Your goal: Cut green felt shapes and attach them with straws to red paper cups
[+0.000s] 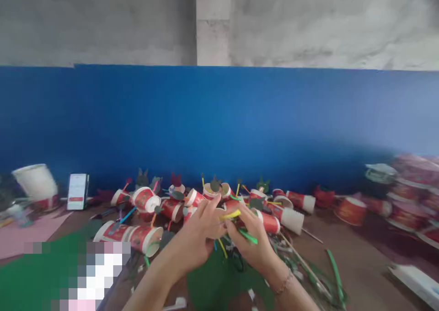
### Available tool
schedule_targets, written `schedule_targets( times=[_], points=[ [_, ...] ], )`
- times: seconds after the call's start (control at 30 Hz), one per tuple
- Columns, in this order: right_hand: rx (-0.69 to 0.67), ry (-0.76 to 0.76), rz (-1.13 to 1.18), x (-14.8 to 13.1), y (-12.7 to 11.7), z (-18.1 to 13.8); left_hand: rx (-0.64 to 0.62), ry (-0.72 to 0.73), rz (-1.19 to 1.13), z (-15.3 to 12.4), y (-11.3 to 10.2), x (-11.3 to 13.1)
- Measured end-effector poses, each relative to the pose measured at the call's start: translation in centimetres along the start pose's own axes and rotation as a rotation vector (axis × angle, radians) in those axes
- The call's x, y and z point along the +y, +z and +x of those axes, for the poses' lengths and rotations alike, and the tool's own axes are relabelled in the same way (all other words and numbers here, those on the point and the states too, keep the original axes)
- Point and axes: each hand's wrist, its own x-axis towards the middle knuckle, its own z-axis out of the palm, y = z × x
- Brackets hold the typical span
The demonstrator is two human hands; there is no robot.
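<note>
My left hand (197, 231) and my right hand (254, 240) meet over the middle of the table, fingers bent and pinched close together. A short yellow pipe cleaner (230, 215) sticks out between their fingertips. Beneath my right hand's fingers shows a green pipe cleaner (248, 237); whether that hand grips it is unclear. Right behind the hands lie several red-and-white paper cups, among them a cup (269, 222) on its side. A dark green sheet (219, 279) is below the hands. My fingers partly hide what is between them.
Two cups nested end to end (126, 236) lie at the left. A phone (77, 191) stands upright against the blue wall (219, 119). Stacked cups (411, 201) blur at the right. A thin stick (305, 265) and a loose green strip (336, 274) lie right of my hands.
</note>
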Motion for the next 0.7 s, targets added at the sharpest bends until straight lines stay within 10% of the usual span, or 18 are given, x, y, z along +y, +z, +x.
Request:
schedule_targets(
  times=[0.7],
  points=[
    [-0.113, -0.036, -0.04, -0.15, 0.21, -0.31, 0.036, 0.046, -0.095, 0.12, -0.18, 0.0]
  ],
)
